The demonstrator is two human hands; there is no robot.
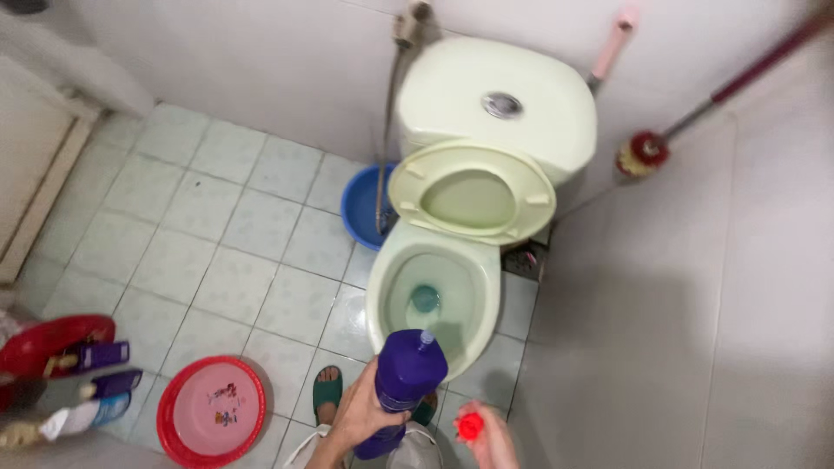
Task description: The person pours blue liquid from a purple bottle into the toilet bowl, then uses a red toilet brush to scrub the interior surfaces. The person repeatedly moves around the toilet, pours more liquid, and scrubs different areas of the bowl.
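Small home bathroom, pale toilet with raised seat, tiled floor, blue bucket, red basin

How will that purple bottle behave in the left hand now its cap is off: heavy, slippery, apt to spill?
The purple bottle looks bulky against the left hand that grips its middle, so probably weighty if full. Its smooth plastic may slip. With the red cap in the right hand, the open nozzle would likely spill if tilted.

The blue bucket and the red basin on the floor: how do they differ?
The blue bucket stands beside the toilet, against the wall; the red basin lies on open tiles near the person's foot. The blue bucket looks deeper, the red basin shallow and pink inside. Both are round.
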